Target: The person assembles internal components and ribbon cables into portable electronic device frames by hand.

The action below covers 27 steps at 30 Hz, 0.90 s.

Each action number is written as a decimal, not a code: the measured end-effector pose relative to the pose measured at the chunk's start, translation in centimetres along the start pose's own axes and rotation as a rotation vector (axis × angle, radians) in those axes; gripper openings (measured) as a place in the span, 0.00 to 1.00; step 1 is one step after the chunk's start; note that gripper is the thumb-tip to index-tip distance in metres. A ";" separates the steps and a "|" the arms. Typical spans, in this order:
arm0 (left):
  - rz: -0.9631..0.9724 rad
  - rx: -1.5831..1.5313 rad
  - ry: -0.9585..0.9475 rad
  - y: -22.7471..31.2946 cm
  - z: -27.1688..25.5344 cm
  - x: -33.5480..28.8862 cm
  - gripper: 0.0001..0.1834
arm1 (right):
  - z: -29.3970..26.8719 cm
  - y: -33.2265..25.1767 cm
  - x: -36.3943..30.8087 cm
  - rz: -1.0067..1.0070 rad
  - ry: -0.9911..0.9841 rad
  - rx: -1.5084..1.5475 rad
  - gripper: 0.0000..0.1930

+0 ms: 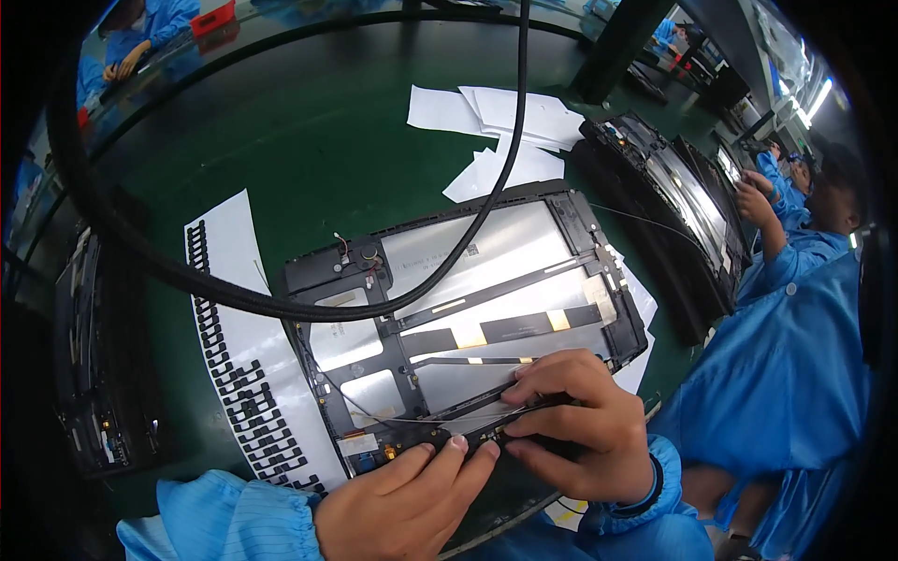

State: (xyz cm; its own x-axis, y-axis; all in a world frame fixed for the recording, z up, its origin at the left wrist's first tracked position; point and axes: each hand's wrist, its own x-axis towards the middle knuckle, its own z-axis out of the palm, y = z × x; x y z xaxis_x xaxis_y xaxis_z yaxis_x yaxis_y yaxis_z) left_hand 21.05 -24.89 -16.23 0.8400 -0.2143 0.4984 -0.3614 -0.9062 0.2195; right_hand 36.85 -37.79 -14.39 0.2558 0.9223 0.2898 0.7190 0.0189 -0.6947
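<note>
Evidently, the left hand point(402, 505) rests open along the device's point(468, 323) near edge; the right hand point(594, 425) curls there, grip unclear. Thin wire point(412, 419) should stay unpinched.

place: electronics assembly workshop | green bench point(318, 140) | blue-smocked co-workers point(776, 346) | opened flat electronic devices point(496, 248) | red bin point(213, 19) | strip light point(820, 99)

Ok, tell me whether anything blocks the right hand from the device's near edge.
Nothing visible does: the right hand is at the near edge of the device, beside the left hand. The black cable crosses the view over the device farther up, away from both hands; its height can't be told.
</note>
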 end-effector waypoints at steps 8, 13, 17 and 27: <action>-0.006 0.017 0.013 0.2 -0.3 -0.4 0.14 | 1.0 -0.6 -0.7 -0.159 0.089 -0.248 0.09; 0.006 0.032 -0.010 -0.1 -0.2 -0.3 0.13 | 1.7 -1.2 -1.0 -0.223 0.123 -0.554 0.09; 0.018 0.071 -0.016 0.2 -0.5 0.0 0.13 | 2.0 -2.7 -1.1 -0.238 0.114 -0.712 0.10; -0.001 -0.001 -0.164 0.1 -1.2 -0.8 0.15 | 2.4 -2.8 -1.3 -0.297 0.083 -0.703 0.15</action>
State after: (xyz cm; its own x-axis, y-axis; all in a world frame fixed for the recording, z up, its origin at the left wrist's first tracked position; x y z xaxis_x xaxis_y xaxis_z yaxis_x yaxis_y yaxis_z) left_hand 19.90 -24.36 -15.58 0.8951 -0.2701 0.3546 -0.3609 -0.9061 0.2208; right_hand 32.96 -38.14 -14.41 0.0153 0.8846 0.4662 0.9999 -0.0144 -0.0056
